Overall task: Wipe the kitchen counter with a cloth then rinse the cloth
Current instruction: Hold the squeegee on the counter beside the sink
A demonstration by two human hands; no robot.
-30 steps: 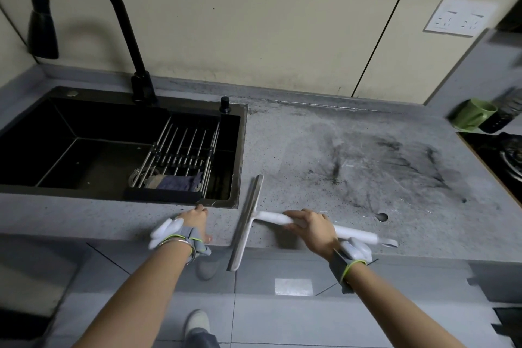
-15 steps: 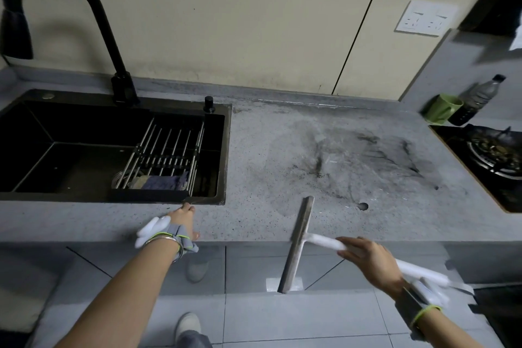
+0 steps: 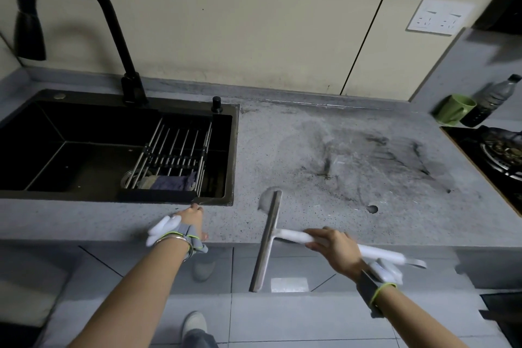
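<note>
My right hand (image 3: 334, 248) grips the white handle of a squeegee (image 3: 269, 237). Its long metal blade stands across the front edge of the grey counter (image 3: 324, 150), the far end on the stone and the near end hanging over the floor. Dark smears and a wet patch cover the counter's middle. My left hand (image 3: 192, 219) rests flat on the counter's front strip, fingertips at the rim of the black sink (image 3: 231, 155). A bluish cloth (image 3: 172, 182) lies in the sink under a metal drying rack (image 3: 175, 155).
A black gooseneck tap (image 3: 84, 22) arches over the sink. At the far right stand a green mug (image 3: 454, 109) and a dark bottle (image 3: 491, 100), with a gas hob (image 3: 497, 155) in front. A white socket (image 3: 439, 17) is on the wall.
The squeegee swept right along the counter's front edge with my right hand, then came back a little to the left. My left hand stayed by the sink rim.
</note>
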